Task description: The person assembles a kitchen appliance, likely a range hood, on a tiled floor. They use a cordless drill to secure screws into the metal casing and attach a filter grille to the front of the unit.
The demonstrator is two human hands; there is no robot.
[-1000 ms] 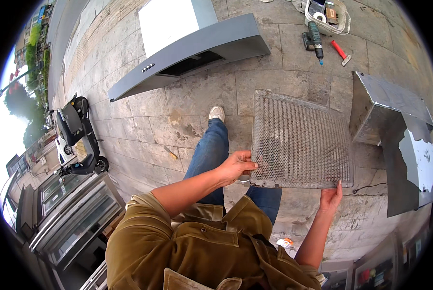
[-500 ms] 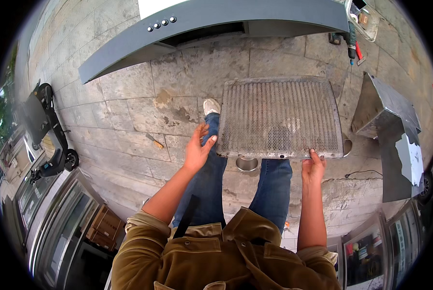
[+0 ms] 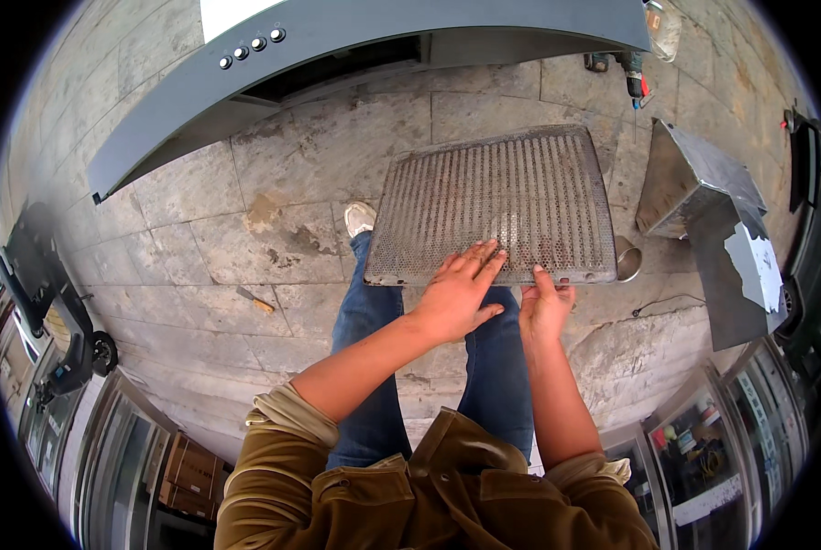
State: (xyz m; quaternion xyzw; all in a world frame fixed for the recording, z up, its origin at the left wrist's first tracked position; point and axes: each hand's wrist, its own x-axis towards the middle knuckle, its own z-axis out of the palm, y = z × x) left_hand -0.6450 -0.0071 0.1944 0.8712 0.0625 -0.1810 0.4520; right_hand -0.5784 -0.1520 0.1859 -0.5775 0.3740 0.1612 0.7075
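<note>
Head view: a greasy, perforated metal filter panel (image 3: pixel 493 206), rectangular with slotted rows, is held out flat above the stone-slab pavement (image 3: pixel 199 238), ahead of the person's knees; the left hand (image 3: pixel 456 293) lies spread, palm down, on its near edge, seemingly steadying it; the right hand (image 3: pixel 546 307) grips that same edge, fingers curled beneath, likely carrying the weight; a grey curved range hood (image 3: pixel 355 55) lies beyond; a bent sheet-metal duct piece (image 3: pixel 704 197) sits to the right.
</note>
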